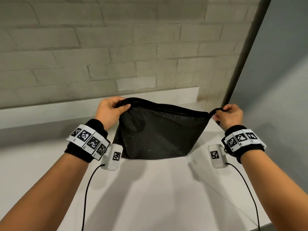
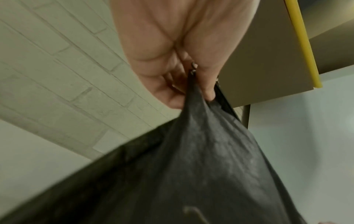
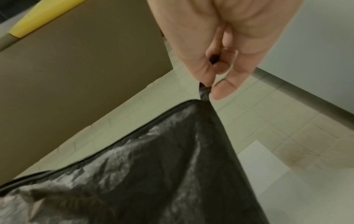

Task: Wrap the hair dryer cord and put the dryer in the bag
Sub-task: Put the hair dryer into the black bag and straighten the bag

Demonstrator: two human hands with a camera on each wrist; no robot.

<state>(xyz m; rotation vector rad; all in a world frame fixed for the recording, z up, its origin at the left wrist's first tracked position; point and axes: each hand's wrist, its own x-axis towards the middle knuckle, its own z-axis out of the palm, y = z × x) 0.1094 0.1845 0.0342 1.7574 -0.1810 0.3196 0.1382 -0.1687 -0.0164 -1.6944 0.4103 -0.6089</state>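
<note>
A black fabric bag hangs stretched between my two hands above the white counter, its zip edge along the top. My left hand grips the bag's top left corner; in the left wrist view the fingers pinch the fabric of the bag at the zip end. My right hand pinches a small black tab at the top right corner; the right wrist view shows thumb and fingers closed on the tab of the bag. The hair dryer and its cord are not visible in any view.
A pale brick wall rises behind a white ledge. A grey metal post stands at the right beside a grey panel. The wrist views show a brown board with a yellow edge overhead.
</note>
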